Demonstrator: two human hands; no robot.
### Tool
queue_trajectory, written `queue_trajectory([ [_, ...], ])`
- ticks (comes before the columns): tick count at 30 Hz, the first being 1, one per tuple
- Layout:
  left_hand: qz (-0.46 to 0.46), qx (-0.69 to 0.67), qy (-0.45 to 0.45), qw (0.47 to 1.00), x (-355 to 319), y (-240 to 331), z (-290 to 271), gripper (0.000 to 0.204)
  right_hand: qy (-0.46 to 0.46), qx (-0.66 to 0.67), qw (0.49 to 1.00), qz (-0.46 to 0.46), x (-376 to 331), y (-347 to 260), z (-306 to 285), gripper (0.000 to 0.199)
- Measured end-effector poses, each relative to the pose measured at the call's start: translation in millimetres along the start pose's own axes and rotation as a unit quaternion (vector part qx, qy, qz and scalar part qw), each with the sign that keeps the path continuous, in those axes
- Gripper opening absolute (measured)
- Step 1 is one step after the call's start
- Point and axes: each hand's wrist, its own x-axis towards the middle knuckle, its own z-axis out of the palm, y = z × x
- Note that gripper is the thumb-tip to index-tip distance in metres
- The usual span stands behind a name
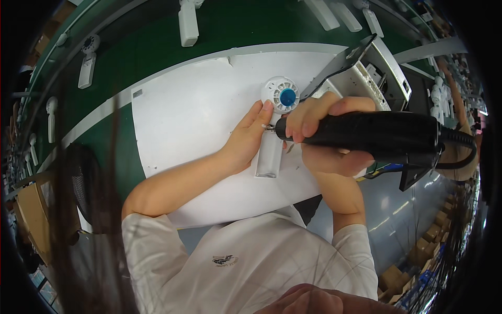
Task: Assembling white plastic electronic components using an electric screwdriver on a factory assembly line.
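A white handheld fan (pixel 270 157) lies on the white board, its round vented head with a blue round centre pointing away from me and its handle toward me. My left hand (pixel 243 137) is closed on the fan's left side, with the thumb up near the neck. My right hand (pixel 308 121) grips a black electric screwdriver (pixel 392 131) held sideways. Its tip points left and meets the fan at the neck, close to my left fingertips. Whether a screw sits under the tip is too small to tell.
A white board (pixel 183 120) lies under the work. An open metal-and-white machine box (pixel 387 78) stands at the far right of it. Beyond runs a green belt (pixel 141 44) with several white fans, one being a fan (pixel 188 23) at the back. The screwdriver's cable (pixel 465 149) curves off right.
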Motion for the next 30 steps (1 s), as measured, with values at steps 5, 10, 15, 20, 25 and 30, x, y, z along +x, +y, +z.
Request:
queue_trajectory([
  [5,-0.005,0.003,0.037,0.999,2,-3,-1,0.047,-0.056,-0.004,0.998,0.006,4,14,-8,0.077],
  [10,0.018,0.023,-0.009,1.000,3,-4,-3,0.045,-0.099,0.002,0.994,0.051,13,14,-12,0.078],
  [15,-0.015,-0.079,-0.018,0.997,6,-2,4,0.045,-0.030,0.007,0.998,0.060,9,9,-15,0.078],
  [20,0.157,0.104,0.058,0.980,9,12,1,0.056,0.008,0.014,0.998,-0.065,20,-55,-52,0.076],
  [25,0.439,0.453,0.250,0.735,27,170,-80,0.058,0.041,-0.255,0.953,-0.155,6,-59,-76,0.068],
  [30,0.334,0.724,0.386,0.464,31,255,-254,0.062,0.019,-0.088,0.995,-0.042,10,-56,-72,0.067],
])
